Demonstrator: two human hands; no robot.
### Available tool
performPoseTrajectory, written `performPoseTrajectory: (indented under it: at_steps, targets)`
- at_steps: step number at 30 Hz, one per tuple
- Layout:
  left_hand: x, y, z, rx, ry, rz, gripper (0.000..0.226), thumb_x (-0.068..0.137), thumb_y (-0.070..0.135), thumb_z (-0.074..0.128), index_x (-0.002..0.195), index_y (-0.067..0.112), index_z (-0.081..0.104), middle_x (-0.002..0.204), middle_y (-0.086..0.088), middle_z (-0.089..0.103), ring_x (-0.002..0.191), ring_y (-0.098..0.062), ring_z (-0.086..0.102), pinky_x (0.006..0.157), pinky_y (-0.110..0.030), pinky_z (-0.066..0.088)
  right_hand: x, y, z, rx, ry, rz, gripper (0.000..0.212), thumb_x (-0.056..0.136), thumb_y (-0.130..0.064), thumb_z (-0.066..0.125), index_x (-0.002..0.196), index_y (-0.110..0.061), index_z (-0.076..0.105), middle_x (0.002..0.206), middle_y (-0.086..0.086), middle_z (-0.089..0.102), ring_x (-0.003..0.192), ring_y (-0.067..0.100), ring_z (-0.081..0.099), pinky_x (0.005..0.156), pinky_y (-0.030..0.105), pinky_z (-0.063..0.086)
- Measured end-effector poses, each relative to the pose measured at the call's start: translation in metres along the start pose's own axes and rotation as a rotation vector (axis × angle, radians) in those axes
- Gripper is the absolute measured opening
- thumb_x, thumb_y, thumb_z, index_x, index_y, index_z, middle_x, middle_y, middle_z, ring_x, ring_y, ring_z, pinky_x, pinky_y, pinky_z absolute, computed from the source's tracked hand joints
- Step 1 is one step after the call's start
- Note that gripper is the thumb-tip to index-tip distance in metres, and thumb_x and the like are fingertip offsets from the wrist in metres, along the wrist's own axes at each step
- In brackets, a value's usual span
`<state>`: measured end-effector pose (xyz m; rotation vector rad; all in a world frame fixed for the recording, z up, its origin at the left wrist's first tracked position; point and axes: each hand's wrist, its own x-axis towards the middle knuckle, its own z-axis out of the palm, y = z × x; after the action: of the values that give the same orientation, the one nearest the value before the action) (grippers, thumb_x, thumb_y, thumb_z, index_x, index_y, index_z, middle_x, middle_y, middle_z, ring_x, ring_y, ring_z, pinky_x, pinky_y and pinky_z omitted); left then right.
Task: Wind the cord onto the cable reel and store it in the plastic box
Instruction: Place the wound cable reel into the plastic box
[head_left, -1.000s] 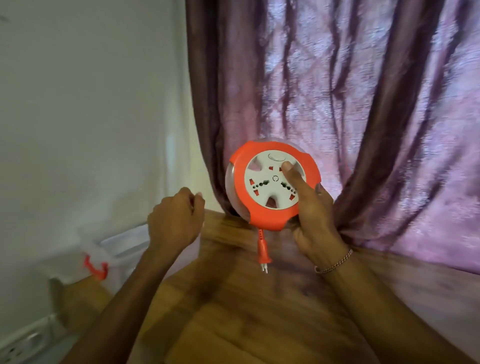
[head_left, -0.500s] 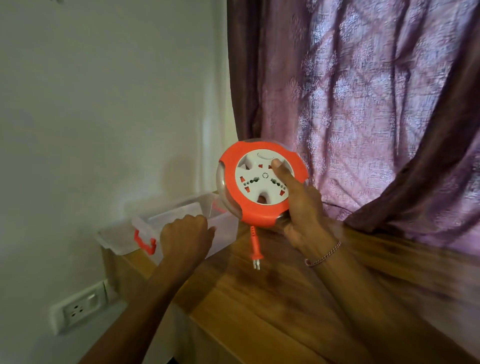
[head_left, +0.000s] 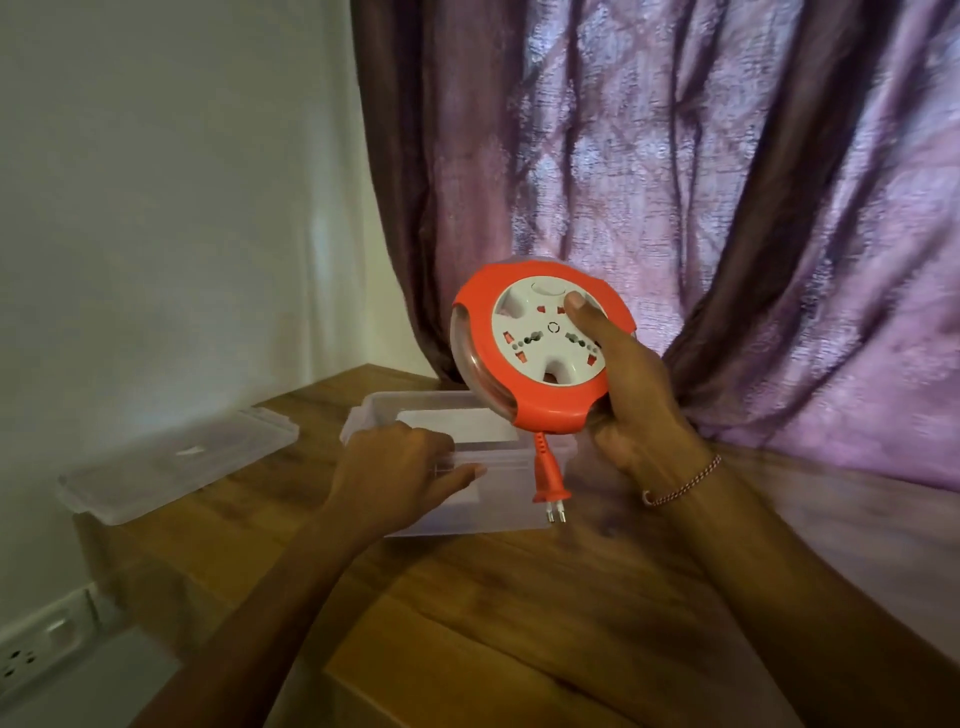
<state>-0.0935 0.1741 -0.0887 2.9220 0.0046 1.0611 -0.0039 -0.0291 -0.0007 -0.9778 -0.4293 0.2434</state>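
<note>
Wooden worktop (head_left: 519, 597) carries an open clear plastic box (head_left: 415, 410), steadied by the left hand (head_left: 400, 467) gripping its rim. Right hand (head_left: 631, 410) grips the orange cable reel (head_left: 540, 348) above it, cord wound, plug (head_left: 549, 483) dangling, apparently ready for storing.

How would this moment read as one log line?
right hand grips cable reel | plug dangles | left hand on open plastic box

A purple patterned curtain (head_left: 675, 208) hangs at the far right beside a white wall (head_left: 171, 208). A wooden table (head_left: 519, 597) fills the near ground; a wall socket (head_left: 36, 649) sits low left.
</note>
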Motion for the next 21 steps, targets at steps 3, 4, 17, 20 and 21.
performPoseTrajectory:
  at_steps: [3,4,17,20,21]
  targets:
    - [0.014,0.031,0.005,-0.086,-0.074,0.09,0.076,0.084,0.079,0.032,0.098,0.021,0.079,0.085,0.006,0.078,0.066,-0.006,0.063,0.073,-0.022,0.056,-0.005,-0.018,-0.026,-0.028,0.054,-0.038,0.053,0.07,-0.032,0.088,0.117,-0.013,0.071,0.11,0.013,0.075,0.1,0.034,0.072,0.09,0.056,0.055]
    - [0.018,0.039,0.007,-0.094,-0.092,0.103,0.079,0.083,0.081,0.029,0.102,0.022,0.078,0.087,0.008,0.078,0.068,-0.005,0.064,0.075,-0.022,0.057,-0.007,-0.023,-0.033,-0.041,0.067,-0.042,0.053,0.07,-0.032,0.088,0.117,-0.013,0.07,0.11,0.013,0.075,0.1,0.034,0.072,0.091,0.057,0.055]
    - [0.034,0.158,0.03,-0.327,-0.012,0.386,0.064,0.086,0.08,0.046,0.088,0.024,0.078,0.085,0.009,0.076,0.07,-0.005,0.06,0.063,-0.012,0.04,-0.047,-0.114,-0.134,-0.254,0.149,-0.029,0.049,0.077,-0.032,0.082,0.119,-0.01,0.07,0.113,0.015,0.074,0.104,0.035,0.07,0.098,0.053,0.051]
    - [0.03,0.178,0.029,-0.331,-0.041,0.417,0.07,0.085,0.084,0.039,0.091,0.025,0.078,0.089,0.011,0.077,0.077,-0.006,0.066,0.065,-0.02,0.05,-0.048,-0.133,-0.149,-0.333,0.105,0.008,0.047,0.082,-0.031,0.077,0.122,-0.009,0.068,0.116,0.016,0.072,0.106,0.033,0.07,0.095,0.048,0.054]
    - [0.028,0.184,0.029,-0.343,-0.024,0.429,0.067,0.086,0.082,0.042,0.087,0.025,0.077,0.086,0.01,0.077,0.073,-0.006,0.065,0.062,-0.019,0.049,-0.047,-0.14,-0.154,-0.373,0.09,0.013,0.047,0.083,-0.031,0.076,0.123,-0.008,0.067,0.116,0.016,0.072,0.107,0.033,0.069,0.094,0.047,0.055]
